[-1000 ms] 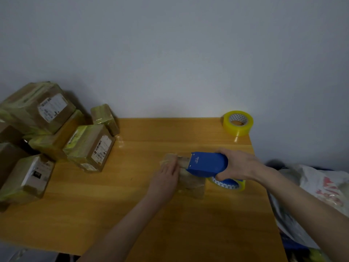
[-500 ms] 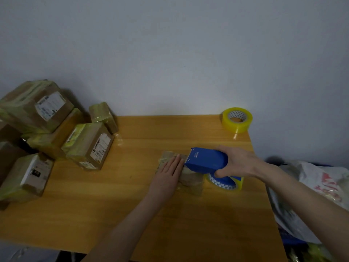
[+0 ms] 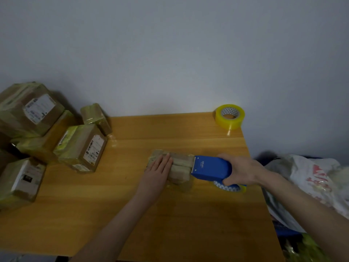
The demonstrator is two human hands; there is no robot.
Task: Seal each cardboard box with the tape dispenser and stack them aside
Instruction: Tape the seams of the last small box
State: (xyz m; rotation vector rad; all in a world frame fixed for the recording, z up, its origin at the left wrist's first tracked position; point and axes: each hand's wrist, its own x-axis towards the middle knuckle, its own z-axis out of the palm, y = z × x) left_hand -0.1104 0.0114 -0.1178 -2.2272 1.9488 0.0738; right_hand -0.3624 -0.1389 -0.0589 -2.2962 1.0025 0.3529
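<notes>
A small taped cardboard box (image 3: 181, 166) lies on the wooden table (image 3: 170, 214), right of centre. My left hand (image 3: 157, 171) rests flat on its left part with straight fingers. My right hand (image 3: 239, 172) grips the blue tape dispenser (image 3: 211, 168), whose blade end sits at the box's right edge. Its tape roll (image 3: 229, 187) shows under my palm.
Several sealed boxes with labels are piled at the table's left end (image 3: 81, 147), some leaning on each other (image 3: 30, 112). A spare yellow tape roll (image 3: 230, 116) stands at the far right corner. A plastic bag (image 3: 309, 178) lies off the right edge. The wall is close behind.
The dispenser has slid right along the box top, from near its left part to its right edge. My left hand stayed pressing the box.
</notes>
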